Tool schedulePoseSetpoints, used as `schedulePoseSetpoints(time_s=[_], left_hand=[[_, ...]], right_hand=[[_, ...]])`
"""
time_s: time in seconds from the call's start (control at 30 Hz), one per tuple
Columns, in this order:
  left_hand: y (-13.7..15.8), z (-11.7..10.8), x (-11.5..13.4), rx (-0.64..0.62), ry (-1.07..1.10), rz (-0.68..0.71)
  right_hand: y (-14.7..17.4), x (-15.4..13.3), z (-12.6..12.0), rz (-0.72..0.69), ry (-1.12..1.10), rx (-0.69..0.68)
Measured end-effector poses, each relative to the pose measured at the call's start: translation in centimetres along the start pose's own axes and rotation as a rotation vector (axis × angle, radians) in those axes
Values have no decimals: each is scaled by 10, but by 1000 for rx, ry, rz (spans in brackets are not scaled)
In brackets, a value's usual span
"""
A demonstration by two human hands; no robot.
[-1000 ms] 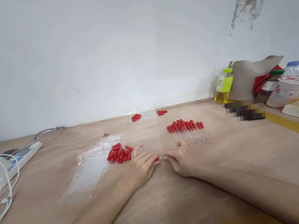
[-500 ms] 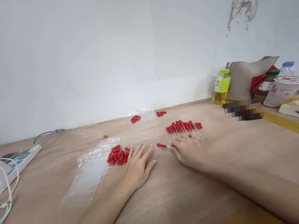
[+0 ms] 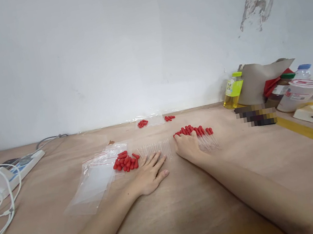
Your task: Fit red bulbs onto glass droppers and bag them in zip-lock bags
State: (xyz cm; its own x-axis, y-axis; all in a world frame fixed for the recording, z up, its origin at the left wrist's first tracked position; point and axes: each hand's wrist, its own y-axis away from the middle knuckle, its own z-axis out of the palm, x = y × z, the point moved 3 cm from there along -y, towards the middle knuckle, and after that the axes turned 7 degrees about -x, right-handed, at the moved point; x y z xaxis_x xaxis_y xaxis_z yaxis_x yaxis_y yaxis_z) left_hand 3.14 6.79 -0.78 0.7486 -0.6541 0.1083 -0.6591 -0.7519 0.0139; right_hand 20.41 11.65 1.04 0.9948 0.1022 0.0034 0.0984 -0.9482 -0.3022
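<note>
Plastic bags by red bulbs

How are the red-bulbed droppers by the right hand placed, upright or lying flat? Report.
Lying flat: the droppers stretch along the table, red bulbs toward the wall, clear stems toward the person. The right hand hides some.

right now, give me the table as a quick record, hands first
left hand: fingers spread, tips at the clear tubes
right hand: fingers curled, over the left part of the red-topped droppers; whether its grip holds one is hidden
loose red bulbs: piled left of the clear tubes
plastic bags: lying left of the loose red bulbs
</note>
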Motion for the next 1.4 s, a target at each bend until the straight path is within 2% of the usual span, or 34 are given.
schedulePoseSetpoints(time_s=[0.13, 0.2, 0.27, 0.37, 0.43, 0.5, 0.6, 0.8, 1.03, 1.2, 1.3, 1.4], left_hand=[[-2, -2, 4, 41, -10, 93], [-1, -6, 4, 117, -45, 70], [3, -13, -2, 243, -113, -39], [13, -24, -24, 396, -186, -325], [20, -25, -42, 370, -136, -511], [24, -24, -55, 310, -74, -588], [24, -20, -58, 296, -61, -525], [5, -13, -46, 314, -25, -438], [-12, -12, -35, 425, -17, -295], [-10, -13, -43, 446, 30, -219], [-8, -14, -49, 420, 53, -141], [-7, -15, -55, 410, 69, -119]], right_hand=[[7, 5, -3, -40, -33, 36], [12, 6, -6, -58, -43, 51], [17, 4, -9, -110, -76, 69], [25, -4, -10, -286, -162, 80], [30, -10, -8, -402, -195, 65], [33, -14, -5, -461, -193, 30], [36, -13, -1, -479, -187, -35], [35, 4, -1, -501, -212, -80], [33, 10, 0, -480, -239, -12], [36, 9, -3, -353, -256, 87], [36, 4, -2, -282, -249, 74], [35, -2, 0, -251, -268, 59]])
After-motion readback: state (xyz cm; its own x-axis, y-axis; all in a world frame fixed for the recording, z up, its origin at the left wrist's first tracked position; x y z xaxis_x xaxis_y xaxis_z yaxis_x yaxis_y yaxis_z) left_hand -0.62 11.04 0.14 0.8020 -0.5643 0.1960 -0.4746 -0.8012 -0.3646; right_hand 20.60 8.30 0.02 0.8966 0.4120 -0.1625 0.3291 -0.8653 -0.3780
